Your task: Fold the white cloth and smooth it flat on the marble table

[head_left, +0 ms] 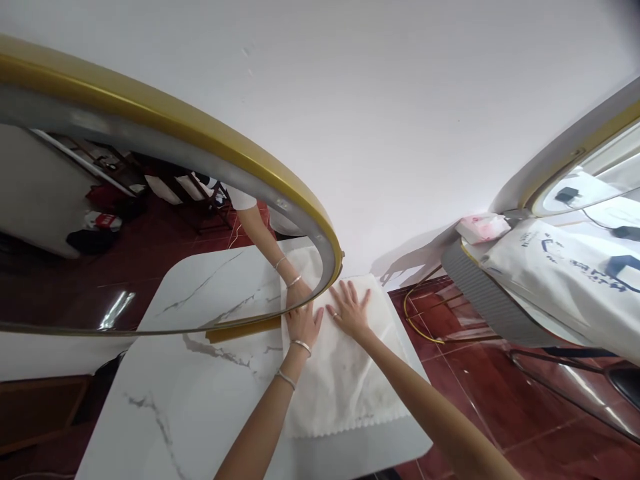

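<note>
A white cloth (340, 387) with a scalloped edge lies spread on the right part of a white marbled tabletop (200, 407). My right hand (353, 311) rests flat on the cloth's far part, fingers spread. Beside it, my left hand (303, 325) also presses on the cloth, close to the lower rim of a gold-framed round mirror (280, 173); its fingertips are partly hidden at the rim. The cloth shows light creases below my right hand. Two bracelets circle my left wrist.
A second gold-framed mirror (590, 153) stands at the right. Below it, a ribbed-edge table (480, 300) holds a pink-and-white tissue pack (483, 228) and a white printed bag (575, 280). A white wall (380, 133) rises behind; red tiles (470, 393) cover the floor.
</note>
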The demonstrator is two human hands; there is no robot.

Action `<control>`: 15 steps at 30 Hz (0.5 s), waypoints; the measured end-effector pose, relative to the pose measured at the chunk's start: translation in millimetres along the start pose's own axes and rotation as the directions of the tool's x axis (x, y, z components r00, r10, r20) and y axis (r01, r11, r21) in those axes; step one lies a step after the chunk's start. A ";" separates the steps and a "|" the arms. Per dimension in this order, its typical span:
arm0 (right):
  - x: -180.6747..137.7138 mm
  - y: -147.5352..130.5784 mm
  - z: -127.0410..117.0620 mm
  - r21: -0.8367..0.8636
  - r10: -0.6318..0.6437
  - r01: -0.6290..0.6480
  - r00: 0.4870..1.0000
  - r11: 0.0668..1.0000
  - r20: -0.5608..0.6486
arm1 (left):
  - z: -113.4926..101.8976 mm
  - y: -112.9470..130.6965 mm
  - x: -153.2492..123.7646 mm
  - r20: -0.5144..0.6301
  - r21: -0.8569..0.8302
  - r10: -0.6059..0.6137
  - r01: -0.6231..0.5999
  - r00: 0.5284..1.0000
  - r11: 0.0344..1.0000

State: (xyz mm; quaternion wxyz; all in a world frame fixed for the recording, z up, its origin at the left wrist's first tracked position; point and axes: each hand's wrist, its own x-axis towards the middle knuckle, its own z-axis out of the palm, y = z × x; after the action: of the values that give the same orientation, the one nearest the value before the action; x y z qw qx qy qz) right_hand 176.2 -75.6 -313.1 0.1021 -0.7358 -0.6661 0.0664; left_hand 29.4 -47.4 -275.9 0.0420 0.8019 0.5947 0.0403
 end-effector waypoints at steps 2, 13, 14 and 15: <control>18.4 3.1 -1.8 0.006 0.001 -0.001 1.000 1.000 0.008 | 1.0 0.0 18.5 0.032 -0.010 -0.018 0.018 0.999 1.000; -10.4 10.9 -9.9 0.001 -0.082 0.082 0.996 0.997 -0.027 | 11.6 1.9 -3.8 -0.011 -0.017 0.017 -0.017 1.000 1.000; -21.3 14.3 -9.7 -0.001 -0.105 0.105 0.994 0.994 -0.044 | 12.8 1.7 -14.5 -0.050 -0.021 0.032 -0.033 0.998 0.999; -29.9 18.3 -9.5 -0.003 -0.117 0.117 0.991 0.993 -0.057 | 14.3 1.8 -23.5 -0.086 -0.025 0.039 -0.041 0.996 0.999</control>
State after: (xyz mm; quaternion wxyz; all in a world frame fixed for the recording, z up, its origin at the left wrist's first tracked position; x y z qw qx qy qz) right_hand 193.0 -107.6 -309.4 0.1250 -0.6970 -0.7050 0.0394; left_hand 26.0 -70.7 -290.3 0.0264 0.8106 0.5790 0.0833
